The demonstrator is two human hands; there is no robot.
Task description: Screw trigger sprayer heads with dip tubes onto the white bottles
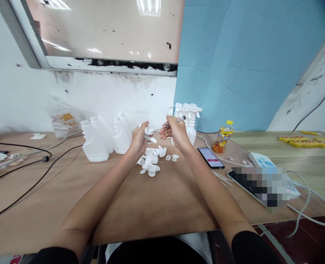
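Observation:
My left hand [139, 139] is closed around a white spray trigger head [149, 131], its open end turned to the right. In my right hand [177, 131] is a small screwdriver [181, 118] with a clear handle; its thin metal shaft points left, with the tip at the trigger head's opening. Whether the tip touches inside is too small to tell. Below my hands lies a pile of white trigger heads [151, 161], and beside it several white washers [174, 157]. White bottles [96, 146] without tops stand at the left; bottles with spray heads [191, 124] stand behind my right hand.
Right of my hands lie a phone [210, 158], a drink bottle [225, 135] with a yellow cap, thin white tubes [222, 178] and a larger dark-screened device [244, 185]. Black cables [41, 183] cross the table's left side. A plastic bag [65, 119] stands by the wall.

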